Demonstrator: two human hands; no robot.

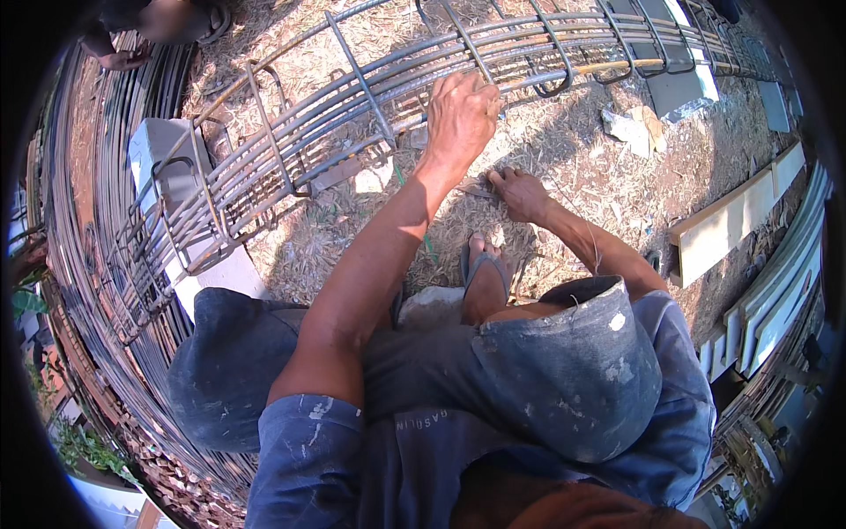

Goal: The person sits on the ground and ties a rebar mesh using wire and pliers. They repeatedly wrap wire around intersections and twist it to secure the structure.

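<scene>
A long cage of steel reinforcing bars (317, 125) with bent steel stirrups (359, 73) stretches in front of me, from lower left to upper right. My left hand (462, 116) is at the cage's near lower bar, beside a stirrup, with its fingers curled; whether they close on the bar or on something small is hidden. Lower and to the right, my right hand (519, 193) is down near the straw-covered ground, its fingers bent beside a dark, thin object (477, 192) that I cannot identify. Its fingertips are partly hidden, so its grip is unclear.
Pale blocks (218, 274) stand under the cage's left part. Many long steel bars (112, 165) lie at the left. At the right are a wooden board (733, 218), broken pale pieces (634, 131) and stacked panels (786, 291). Another person's hand (123, 59) shows at the upper left.
</scene>
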